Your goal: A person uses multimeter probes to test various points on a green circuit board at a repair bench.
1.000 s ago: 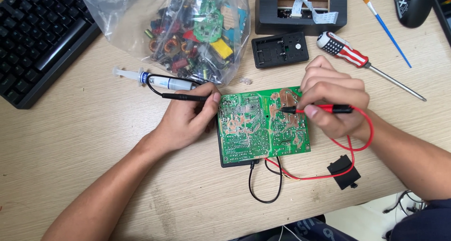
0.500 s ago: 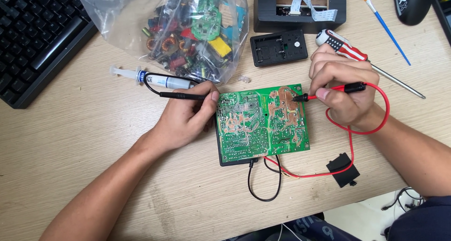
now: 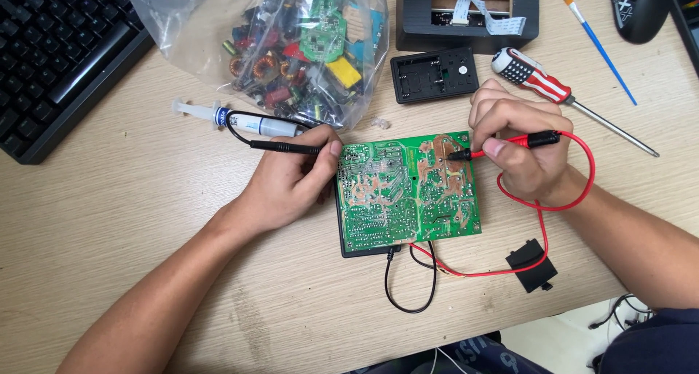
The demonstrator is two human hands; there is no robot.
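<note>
Green circuit board [image 3: 408,195] flat on wooden tabletop [image 3: 109,221], solder side up, between both hands. Left hand [image 3: 291,181] at board's left edge, grip clenched around black probe [image 3: 284,147], probe lying level, pointing toward board. Right hand [image 3: 520,144] at board's upper right corner, grip pinching red probe [image 3: 502,144], tip touching board. Red wire [image 3: 561,199] loops round right wrist. Syringe [image 3: 240,119], bag of parts [image 3: 291,46], screwdriver [image 3: 553,90] lie behind board.
</note>
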